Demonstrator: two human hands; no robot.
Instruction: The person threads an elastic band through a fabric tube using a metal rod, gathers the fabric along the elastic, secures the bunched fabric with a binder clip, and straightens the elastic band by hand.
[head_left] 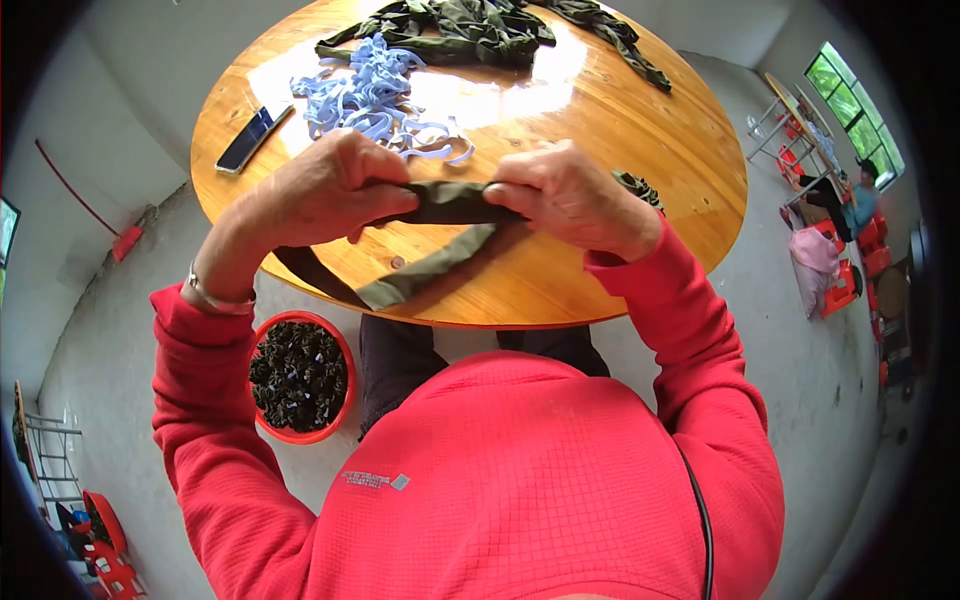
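Above the near part of the round wooden table, my left hand (345, 185) and my right hand (565, 195) pinch a dark olive fabric strip (450, 202) and hold a short length of it between them. Both hands are closed on the cloth. A loop of the same strip hangs below, with a lighter green side showing near the table edge. Just beyond my left hand lies a tangled pile of light blue strips (370, 95). A small bunch of dark green cloth (640, 188) sits beside my right hand, partly hidden by it.
More dark green fabric (450, 35) lies at the table's (690, 140) far side. A phone (253, 138) rests at the left. On the floor, a red basin (350, 385) holds many dark gathered pieces. A person (855, 205) sits at the far right near red chairs.
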